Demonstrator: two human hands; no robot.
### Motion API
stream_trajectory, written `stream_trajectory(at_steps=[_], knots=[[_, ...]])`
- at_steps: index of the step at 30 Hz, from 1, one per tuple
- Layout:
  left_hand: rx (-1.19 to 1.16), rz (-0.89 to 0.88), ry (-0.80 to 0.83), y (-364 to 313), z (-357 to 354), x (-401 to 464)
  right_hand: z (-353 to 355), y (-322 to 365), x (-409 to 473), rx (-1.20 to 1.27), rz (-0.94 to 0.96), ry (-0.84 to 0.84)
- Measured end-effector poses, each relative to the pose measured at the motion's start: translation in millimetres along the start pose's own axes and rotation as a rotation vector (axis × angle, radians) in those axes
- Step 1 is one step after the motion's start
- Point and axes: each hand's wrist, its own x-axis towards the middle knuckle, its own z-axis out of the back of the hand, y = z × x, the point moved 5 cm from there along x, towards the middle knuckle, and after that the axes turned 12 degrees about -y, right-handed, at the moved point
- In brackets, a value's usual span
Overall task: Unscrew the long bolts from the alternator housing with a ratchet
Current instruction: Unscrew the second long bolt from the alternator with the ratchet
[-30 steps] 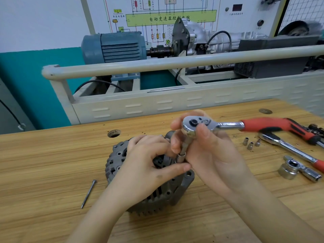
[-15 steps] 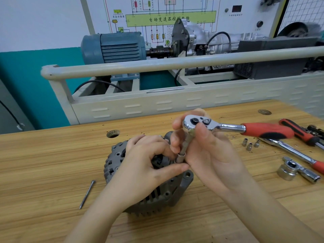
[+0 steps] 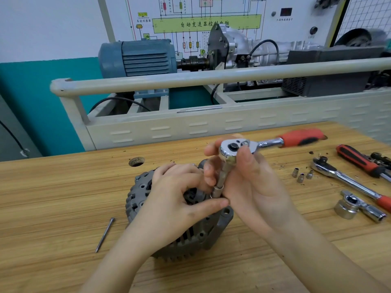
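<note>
A loose long bolt (image 3: 105, 234) lay on the wooden workbench (image 3: 53, 197) at near left, apart from the alternator housing (image 3: 139, 195), so at least one bolt looked already out. The housing sat centre-near on the bench. The left hand (image 3: 175, 206) rested on top of it, fingers curled over the casting and thumb stretched right to touch the base of the socket (image 3: 218, 190), steadying both. Just right, the right hand (image 3: 249, 182) pinched the ratchet (image 3: 232, 149) at its head, thumb on the near side and fingers behind, with the extension bar (image 3: 225, 172) running down, slightly tilted, into the socket; the bolt head beneath was hidden. The red handle (image 3: 300, 137) pointed far right and was blurred. Judgement: keep the extension in line with the bolt, press down lightly, and hold the housing firm so the socket does not cam off. Further right lay three small sockets (image 3: 301, 175), a second ratchet (image 3: 347, 179), and a large socket on an adapter (image 3: 357, 206). Behind the bench stood a pale railed frame (image 3: 211, 78) carrying a blue electric motor (image 3: 137, 57) and gearbox (image 3: 239, 45), with a wiring-diagram panel (image 3: 205, 22) on the wall.
</note>
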Motion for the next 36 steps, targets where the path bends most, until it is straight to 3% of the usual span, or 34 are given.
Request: stream_trajectory(at_steps=[29, 36], knots=[[-0.027, -0.021, 0.076, 3.5, -0.2, 0.4, -0.9, -1.6, 0.4, 0.061, -0.058, -0.013], [-0.017, 0.014, 0.049, 3.1, -0.9, 0.4, -2.6, 3.6, -2.4, 0.032, 0.008, 0.008]])
